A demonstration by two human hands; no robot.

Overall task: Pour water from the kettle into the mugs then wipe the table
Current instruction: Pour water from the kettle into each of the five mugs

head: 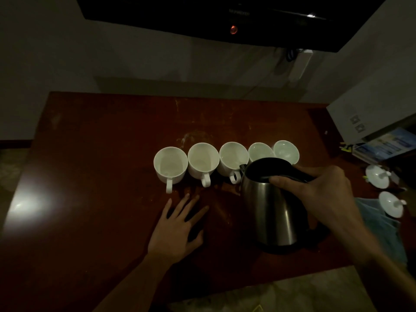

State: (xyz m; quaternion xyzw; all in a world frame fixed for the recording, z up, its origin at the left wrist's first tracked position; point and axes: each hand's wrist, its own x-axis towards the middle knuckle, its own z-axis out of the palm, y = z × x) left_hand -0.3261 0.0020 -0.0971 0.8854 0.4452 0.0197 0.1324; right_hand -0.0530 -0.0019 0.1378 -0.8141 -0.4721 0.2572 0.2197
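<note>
Table (90,154): bare at left. Kettle (274,206) right of centre, tilted, spout over the third of five mugs (233,157), apparently pouring. Right hand (319,188) grips its handle. Left hand (177,226) lies flat, fingers spread, probably bracing.

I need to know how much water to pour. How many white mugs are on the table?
5, in one row across the table: far-left mug, second, middle, fourth, and far-right mug. The kettle partly covers the last two; none seems fully hidden.
</note>
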